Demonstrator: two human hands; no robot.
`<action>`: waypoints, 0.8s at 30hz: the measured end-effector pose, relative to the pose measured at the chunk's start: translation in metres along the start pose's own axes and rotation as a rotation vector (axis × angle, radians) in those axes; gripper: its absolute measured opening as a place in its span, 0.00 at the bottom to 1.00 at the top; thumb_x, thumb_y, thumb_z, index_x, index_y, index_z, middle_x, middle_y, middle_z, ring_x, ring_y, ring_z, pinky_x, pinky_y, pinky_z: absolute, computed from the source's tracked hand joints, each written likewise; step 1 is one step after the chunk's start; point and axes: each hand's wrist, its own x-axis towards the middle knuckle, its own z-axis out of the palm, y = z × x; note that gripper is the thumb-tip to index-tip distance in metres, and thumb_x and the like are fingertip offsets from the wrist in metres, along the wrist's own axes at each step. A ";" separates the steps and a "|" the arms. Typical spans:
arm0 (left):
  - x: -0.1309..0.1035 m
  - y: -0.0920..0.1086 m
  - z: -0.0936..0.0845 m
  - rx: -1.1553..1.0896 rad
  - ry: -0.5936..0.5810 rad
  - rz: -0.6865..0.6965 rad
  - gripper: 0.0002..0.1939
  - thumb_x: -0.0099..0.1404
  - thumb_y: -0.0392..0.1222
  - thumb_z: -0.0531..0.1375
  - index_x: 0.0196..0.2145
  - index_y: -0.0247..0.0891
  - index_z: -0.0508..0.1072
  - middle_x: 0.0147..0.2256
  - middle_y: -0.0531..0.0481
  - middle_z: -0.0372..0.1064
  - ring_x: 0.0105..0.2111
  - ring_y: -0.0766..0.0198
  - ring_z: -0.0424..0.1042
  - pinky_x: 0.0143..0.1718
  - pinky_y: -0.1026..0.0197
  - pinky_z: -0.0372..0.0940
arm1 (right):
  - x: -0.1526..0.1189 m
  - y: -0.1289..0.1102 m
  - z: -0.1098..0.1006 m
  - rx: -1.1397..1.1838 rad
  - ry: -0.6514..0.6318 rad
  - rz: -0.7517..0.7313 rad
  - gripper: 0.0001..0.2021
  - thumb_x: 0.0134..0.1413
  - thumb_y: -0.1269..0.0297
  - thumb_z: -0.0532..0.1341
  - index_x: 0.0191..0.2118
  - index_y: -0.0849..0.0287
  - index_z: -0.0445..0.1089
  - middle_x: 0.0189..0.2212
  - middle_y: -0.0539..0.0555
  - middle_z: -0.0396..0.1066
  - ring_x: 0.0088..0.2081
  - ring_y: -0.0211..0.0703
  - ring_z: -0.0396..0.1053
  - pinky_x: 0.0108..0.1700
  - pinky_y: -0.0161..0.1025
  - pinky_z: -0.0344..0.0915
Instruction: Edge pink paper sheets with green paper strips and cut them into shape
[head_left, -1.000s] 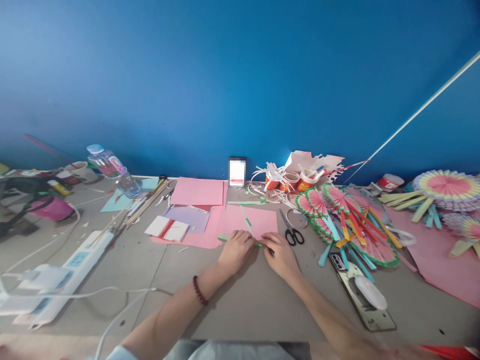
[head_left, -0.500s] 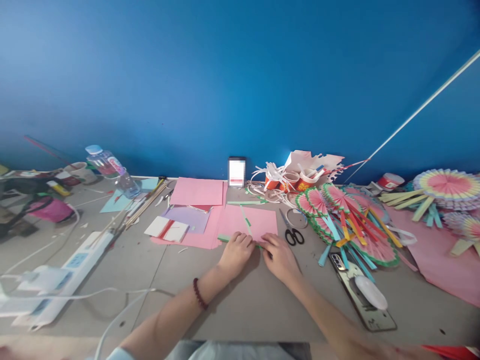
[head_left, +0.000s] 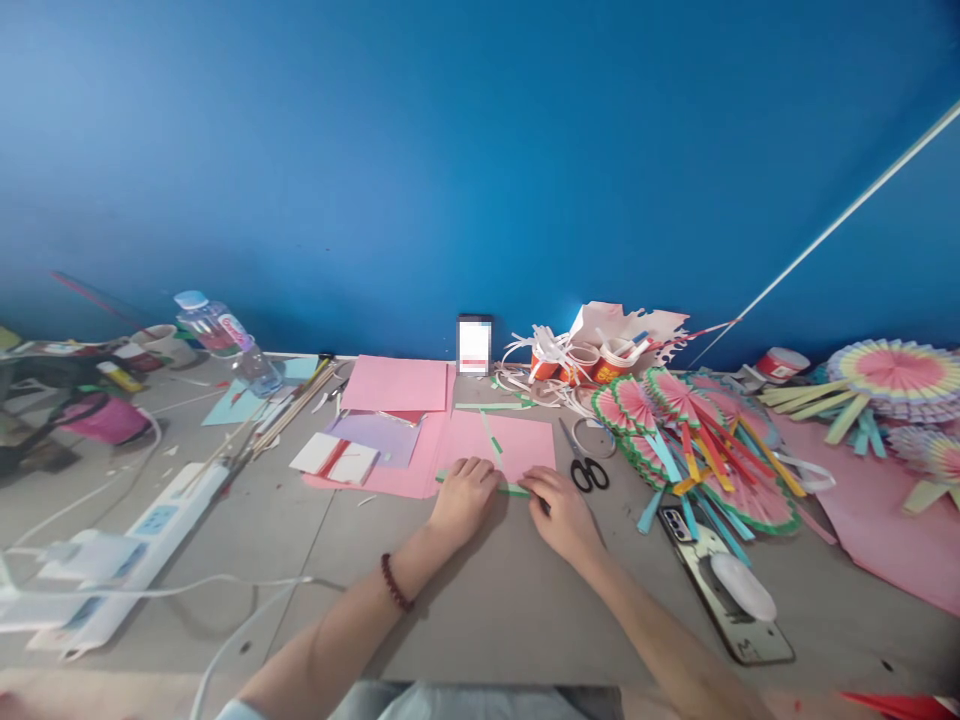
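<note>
Left hand (head_left: 466, 500) is lying palm-down, fingers together and loosely bent, over the green strip (head_left: 514, 491) along the near edge of the pink sheet (head_left: 529, 440); right hand (head_left: 562, 510) is half-curling, fingertips touching the strip near its right end. Undersides are hidden, so can't tell if either is pinching it. Taking the sheet as clock centre, the strip is running along 6; both hands are probably bearing down to keep it flat. Scissors (head_left: 579, 457) are lying between 3 and 4, handles nearer the person, seemingly for easy right-hand reach. Propped phone (head_left: 474, 345) is standing about 12, screen facing the person, likely for viewing.
</note>
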 end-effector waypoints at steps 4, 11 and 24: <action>0.000 -0.003 -0.003 0.012 -0.016 -0.014 0.07 0.64 0.32 0.54 0.36 0.39 0.70 0.32 0.49 0.66 0.35 0.59 0.65 0.36 0.56 0.59 | -0.001 -0.001 -0.001 -0.002 0.010 -0.012 0.18 0.49 0.77 0.53 0.40 0.55 0.75 0.41 0.55 0.74 0.47 0.46 0.69 0.52 0.47 0.64; -0.001 0.000 -0.002 0.020 -0.071 0.051 0.08 0.65 0.30 0.54 0.40 0.39 0.68 0.36 0.48 0.66 0.37 0.59 0.66 0.38 0.56 0.60 | -0.002 -0.001 -0.001 -0.053 -0.039 -0.041 0.20 0.47 0.79 0.54 0.40 0.53 0.76 0.43 0.55 0.74 0.50 0.47 0.66 0.53 0.49 0.64; -0.007 0.022 -0.003 0.283 -0.145 -0.016 0.09 0.62 0.27 0.53 0.37 0.31 0.72 0.34 0.43 0.67 0.36 0.56 0.66 0.36 0.55 0.62 | -0.003 -0.004 0.001 -0.117 -0.093 -0.049 0.19 0.49 0.80 0.52 0.42 0.59 0.75 0.45 0.58 0.73 0.51 0.50 0.66 0.55 0.50 0.64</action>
